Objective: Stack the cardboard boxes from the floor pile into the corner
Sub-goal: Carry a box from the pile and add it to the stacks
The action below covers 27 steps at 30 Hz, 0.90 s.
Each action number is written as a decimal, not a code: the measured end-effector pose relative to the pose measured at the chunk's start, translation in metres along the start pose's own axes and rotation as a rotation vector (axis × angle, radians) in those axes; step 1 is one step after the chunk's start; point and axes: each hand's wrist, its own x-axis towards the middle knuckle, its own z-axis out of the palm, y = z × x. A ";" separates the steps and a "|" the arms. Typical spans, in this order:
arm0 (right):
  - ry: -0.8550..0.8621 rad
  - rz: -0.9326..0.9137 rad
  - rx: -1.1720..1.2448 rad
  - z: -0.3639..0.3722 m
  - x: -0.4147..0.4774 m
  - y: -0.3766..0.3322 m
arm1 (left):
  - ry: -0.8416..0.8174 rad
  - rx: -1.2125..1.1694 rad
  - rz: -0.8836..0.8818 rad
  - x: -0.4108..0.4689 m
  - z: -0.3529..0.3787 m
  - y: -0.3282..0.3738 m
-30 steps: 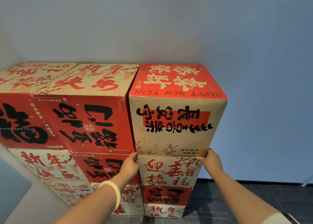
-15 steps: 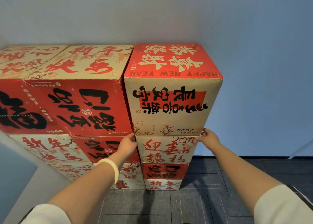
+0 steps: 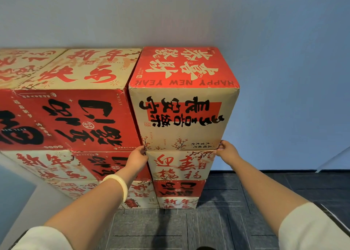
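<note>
Top box (image 3: 181,121) sits on the right-hand stack (image 3: 180,165), touching the neighbouring stack (image 3: 75,121), against the wall (image 3: 170,13) at the far edge of the floor (image 3: 227,221). Left grip (image 3: 139,156) is curled on its lower left corner. Right grip (image 3: 226,151) pinches its lower right corner.

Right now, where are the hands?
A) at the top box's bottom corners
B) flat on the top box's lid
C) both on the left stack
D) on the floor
A: the left hand and right hand grip the top box at its two lower front corners, just above the next box.
</note>
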 end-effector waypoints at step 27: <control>-0.027 -0.019 0.032 0.000 0.002 0.007 | -0.023 -0.034 -0.007 -0.007 0.000 0.003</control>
